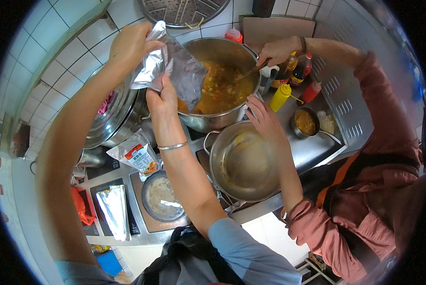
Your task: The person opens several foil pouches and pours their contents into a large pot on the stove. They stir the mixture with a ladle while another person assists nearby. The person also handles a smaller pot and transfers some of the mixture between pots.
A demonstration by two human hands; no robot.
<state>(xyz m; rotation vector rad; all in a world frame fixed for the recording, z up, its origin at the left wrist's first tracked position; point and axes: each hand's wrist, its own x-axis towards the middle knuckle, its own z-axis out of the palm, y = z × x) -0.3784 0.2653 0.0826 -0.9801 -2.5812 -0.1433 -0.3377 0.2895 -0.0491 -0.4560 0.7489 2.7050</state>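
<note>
A silver foil pouch (184,67) is held tilted between my two hands, its lower end over the left side of a large steel stockpot (216,121). My left hand (133,42) grips the pouch's upper left end. Lower down, my right hand (163,92), below a wrist bangle, pinches its bottom edge. Orange-brown soup with chunks (227,92) fills part of the pot. A co-worker's hand (279,51) holds a utensil dipping into the soup, and the co-worker's other hand (263,114) is by the pot's near right rim.
An empty-looking steel pan (245,167) stands in front of the stockpot. At right are a yellow squeeze bottle (280,98), sauce bottles and a small saucepan (305,123). Left lie a printed food pouch (141,158), foil packets (115,210), a round dish (163,196) and a lidded pot (117,117).
</note>
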